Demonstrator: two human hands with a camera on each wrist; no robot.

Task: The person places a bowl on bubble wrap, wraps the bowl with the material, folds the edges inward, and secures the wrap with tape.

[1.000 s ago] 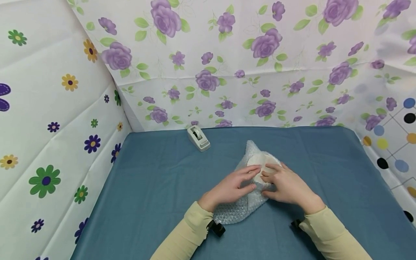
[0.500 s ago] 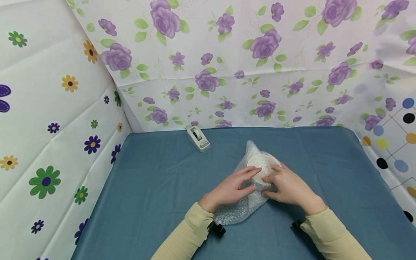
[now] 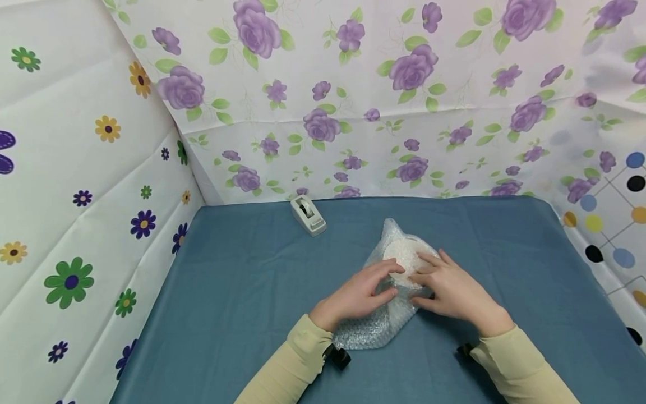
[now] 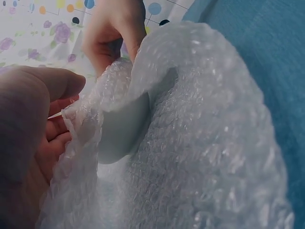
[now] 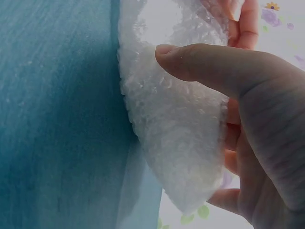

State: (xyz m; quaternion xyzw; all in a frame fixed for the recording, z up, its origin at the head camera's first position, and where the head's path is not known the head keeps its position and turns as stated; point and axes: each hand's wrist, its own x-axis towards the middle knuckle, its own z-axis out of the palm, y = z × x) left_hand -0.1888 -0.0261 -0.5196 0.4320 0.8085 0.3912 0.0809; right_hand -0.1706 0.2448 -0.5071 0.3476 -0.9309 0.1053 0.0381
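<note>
A white round bowl (image 4: 123, 129) lies inside a loose bubble-wrap sheet (image 3: 365, 331) on the blue cloth. Its smooth pale side shows through the wrap's gaping near end in the left wrist view. My left hand (image 3: 355, 294) rests its fingertips on the wrapped bowl from the left, the thumb held apart from the fingers. From the right, my right hand (image 3: 456, 292) lays spread, fairly straight fingers over the top of the bundle. In the right wrist view its thumb (image 5: 200, 62) lies along the wrap's near side. Some fingertips are hidden behind the wrap.
A white tape dispenser (image 3: 309, 215) stands near the back edge of the blue tablecloth (image 3: 242, 292), left of the bundle. Flowered sheets (image 3: 323, 101) hang behind and on the left; a dotted one (image 3: 613, 235) hangs on the right.
My right hand has shifted slightly right and its fingers have spread and straightened over the bundle. My left hand and the wrapped bowl have hardly moved.
</note>
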